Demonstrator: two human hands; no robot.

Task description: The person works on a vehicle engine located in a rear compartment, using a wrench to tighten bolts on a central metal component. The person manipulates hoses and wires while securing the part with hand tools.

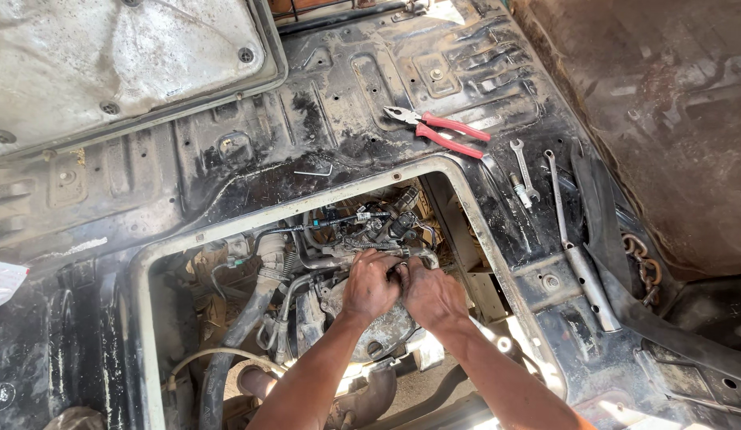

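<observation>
A person's left hand (370,285) and right hand (431,295) close together on an engine part (362,239) inside the floor opening (458,171); what the fingers clasp cannot be told. Red-handled pliers (438,130) lie well beyond.

Red-handled pliers (438,129) lie on the grimy metal floor (323,103), up and right of the grips. Further right rest a spanner (524,166), a small plug (519,191) touching it, a long bar (574,247) and a rusty chain (643,267). A grey panel (123,64) lies far upper left.
</observation>
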